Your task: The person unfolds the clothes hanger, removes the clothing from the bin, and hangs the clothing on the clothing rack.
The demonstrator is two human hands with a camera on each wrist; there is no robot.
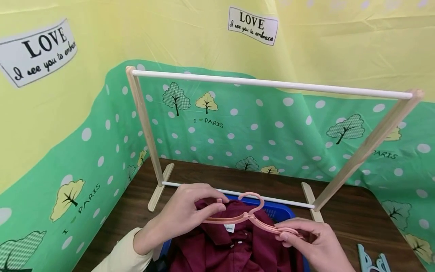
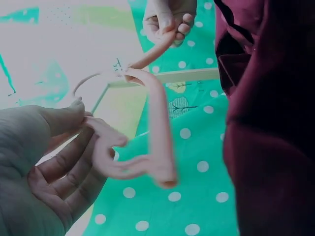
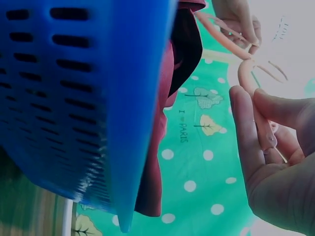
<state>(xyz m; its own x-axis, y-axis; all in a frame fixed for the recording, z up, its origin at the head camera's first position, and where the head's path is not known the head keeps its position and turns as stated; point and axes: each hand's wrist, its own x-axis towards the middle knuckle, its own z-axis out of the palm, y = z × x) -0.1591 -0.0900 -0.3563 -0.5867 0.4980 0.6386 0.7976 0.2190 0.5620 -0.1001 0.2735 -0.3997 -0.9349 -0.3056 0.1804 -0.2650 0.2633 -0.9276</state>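
Note:
A pink clothes hanger (image 1: 249, 216) is held up between both hands, its hook pointing upward. My left hand (image 1: 185, 211) pinches one arm of it between thumb and fingers. At the opposite end, my right hand (image 1: 310, 241) grips the other arm, thumb and fingers closed round it, as the right wrist view also shows. Below and behind the hanger lies a maroon shirt (image 1: 234, 249), collar and white label facing up. It fills a blue basket (image 3: 133, 113), whose slotted side shows in the right wrist view.
Beyond the basket stands a garment rack with wooden posts (image 1: 146, 124) and a white top rail (image 1: 272, 84). Light blue clips or hangers (image 1: 365, 258) lie on the dark wooden table (image 1: 122, 215) at the right. A patterned green and yellow cloth (image 1: 210, 143) surrounds the table.

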